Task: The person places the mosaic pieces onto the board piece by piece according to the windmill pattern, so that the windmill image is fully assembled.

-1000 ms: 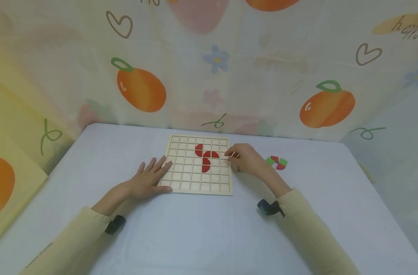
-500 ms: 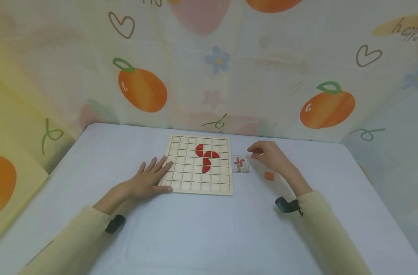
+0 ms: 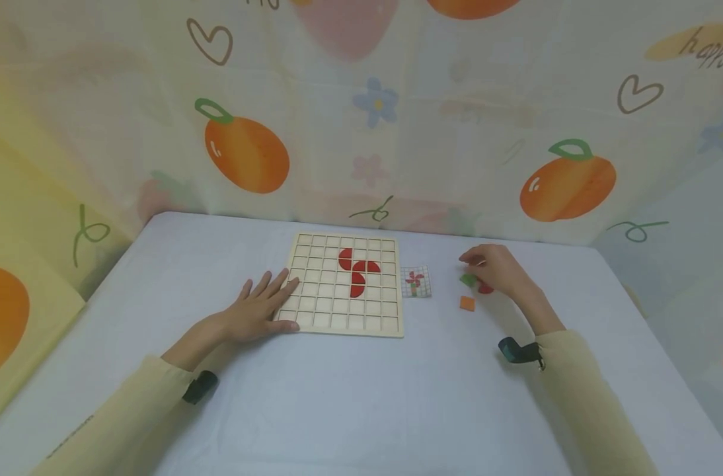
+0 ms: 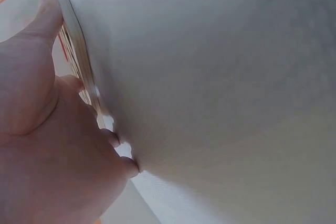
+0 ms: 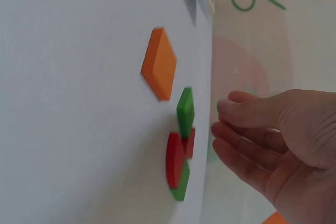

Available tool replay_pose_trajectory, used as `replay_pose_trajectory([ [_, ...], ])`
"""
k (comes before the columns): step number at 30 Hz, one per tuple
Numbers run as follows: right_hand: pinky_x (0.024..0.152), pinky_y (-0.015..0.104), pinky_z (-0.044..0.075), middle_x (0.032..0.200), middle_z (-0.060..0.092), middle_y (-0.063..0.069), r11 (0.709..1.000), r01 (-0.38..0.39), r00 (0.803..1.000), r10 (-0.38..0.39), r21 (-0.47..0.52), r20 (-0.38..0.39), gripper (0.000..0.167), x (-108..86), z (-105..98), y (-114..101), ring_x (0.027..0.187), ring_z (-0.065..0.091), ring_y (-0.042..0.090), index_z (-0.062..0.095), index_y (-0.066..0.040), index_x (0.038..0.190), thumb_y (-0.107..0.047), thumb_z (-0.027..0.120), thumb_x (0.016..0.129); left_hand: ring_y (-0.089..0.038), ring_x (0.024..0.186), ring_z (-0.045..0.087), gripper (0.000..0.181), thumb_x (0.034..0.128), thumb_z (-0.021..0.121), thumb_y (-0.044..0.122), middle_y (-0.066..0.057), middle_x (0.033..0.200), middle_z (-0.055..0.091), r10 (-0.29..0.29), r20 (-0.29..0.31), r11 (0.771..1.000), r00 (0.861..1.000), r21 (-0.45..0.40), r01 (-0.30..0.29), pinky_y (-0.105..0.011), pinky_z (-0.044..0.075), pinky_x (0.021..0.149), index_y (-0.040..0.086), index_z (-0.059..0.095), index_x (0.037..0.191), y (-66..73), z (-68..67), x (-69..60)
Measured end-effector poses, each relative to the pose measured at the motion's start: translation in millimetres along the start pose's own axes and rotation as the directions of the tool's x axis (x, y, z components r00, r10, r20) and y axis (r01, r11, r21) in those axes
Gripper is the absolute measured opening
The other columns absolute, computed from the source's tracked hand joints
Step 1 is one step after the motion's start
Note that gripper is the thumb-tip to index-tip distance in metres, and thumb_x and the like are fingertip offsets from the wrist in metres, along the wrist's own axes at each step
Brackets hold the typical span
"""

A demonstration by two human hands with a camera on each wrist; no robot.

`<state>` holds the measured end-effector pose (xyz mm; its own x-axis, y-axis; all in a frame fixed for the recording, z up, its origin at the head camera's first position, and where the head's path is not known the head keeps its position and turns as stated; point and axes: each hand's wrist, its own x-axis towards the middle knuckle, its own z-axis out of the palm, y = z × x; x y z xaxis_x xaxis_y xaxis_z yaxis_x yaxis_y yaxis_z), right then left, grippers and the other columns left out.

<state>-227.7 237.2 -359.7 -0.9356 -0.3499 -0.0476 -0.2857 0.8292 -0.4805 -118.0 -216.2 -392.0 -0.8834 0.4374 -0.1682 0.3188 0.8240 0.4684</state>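
A wooden grid board (image 3: 322, 308) lies on the table, with several red quarter-round pieces (image 3: 357, 285) set in its cells. My left hand (image 3: 251, 316) rests spread across the board's left edge; in the left wrist view its thumb lies along that edge. My right hand (image 3: 498, 270) hovers above a small cluster of pieces right of the board, fingers loosely bent, holding nothing visible. In the right wrist view the cluster shows a green piece (image 5: 185, 113), a red piece (image 5: 175, 161), and another red and green piece partly hidden. An orange square (image 5: 161, 66) lies beside them.
A small pattern card (image 3: 417, 281), printed with a red pinwheel flower on a grid, lies against the board's right side. The white table (image 3: 338, 396) ends at a patterned cloth backdrop (image 3: 445, 152).
My right hand has moved rightward from the board's right edge, past the pattern card, to above the coloured pieces. The card and orange square are uncovered. The left hand has stayed put.
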Motion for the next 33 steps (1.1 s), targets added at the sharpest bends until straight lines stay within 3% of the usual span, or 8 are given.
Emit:
replay_pose_trajectory([
  [6, 0.091, 0.054, 0.049, 0.114, 0.066, 0.027, 0.997, -0.009, 1.0, 0.007, -0.078, -0.017, 0.022, -3.9, 1.3, 15.1, 0.104, 0.062, 0.042, 0.07, 0.006, 0.111, -0.003, 0.065, 0.091, -0.05, 0.145, -0.003, 0.089, 0.0925, 0.061, 0.052, -0.023, 0.162, 0.004, -0.003, 0.0, 1.0, 1.0, 0.002, 0.003, -0.069, -0.005, 0.11, 0.005, 0.019, 0.156, -3.0, 2.4, 1.8],
  [18, 0.089, 0.049, 0.05, 0.115, 0.066, 0.026, 0.997, -0.063, 0.997, 0.064, -0.041, 0.039, 0.026, -8.6, 0.6, 18.9, 0.097, 0.06, 0.035, 0.067, 0.005, 0.116, 0.002, 0.063, 0.09, -0.049, 0.146, -0.004, 0.09, 0.0922, 0.06, 0.052, -0.022, 0.162, 0.003, -0.01, 0.003, 1.0, 1.0, 0.015, 0.01, -0.068, -0.006, 0.111, 0.007, 0.018, 0.157, -4.5, 3.4, 3.3],
  [28, 0.077, 0.039, 0.056, 0.107, 0.065, 0.023, 0.999, -0.047, 0.999, 0.047, -0.011, 0.014, 0.028, -6.9, 3.0, 21.2, 0.094, 0.061, 0.035, 0.068, 0.003, 0.115, 0.004, 0.067, 0.088, -0.05, 0.145, -0.003, 0.089, 0.0925, 0.061, 0.052, -0.023, 0.162, 0.004, -0.007, 0.001, 1.0, 1.0, -0.001, 0.007, -0.068, -0.004, 0.111, 0.005, 0.019, 0.156, -0.1, 0.9, 1.1],
  [33, 0.077, 0.039, 0.056, 0.108, 0.068, 0.023, 1.0, -0.006, 1.0, 0.006, -0.013, 0.005, 0.027, -7.1, 4.9, 21.9, 0.092, 0.063, 0.032, 0.068, 0.003, 0.114, 0.005, 0.067, 0.087, -0.05, 0.145, -0.003, 0.089, 0.0929, 0.06, 0.051, -0.024, 0.162, 0.005, -0.008, 0.001, 1.0, 1.0, -0.004, 0.008, -0.068, -0.004, 0.111, 0.004, 0.019, 0.156, 0.0, 0.1, 0.3],
])
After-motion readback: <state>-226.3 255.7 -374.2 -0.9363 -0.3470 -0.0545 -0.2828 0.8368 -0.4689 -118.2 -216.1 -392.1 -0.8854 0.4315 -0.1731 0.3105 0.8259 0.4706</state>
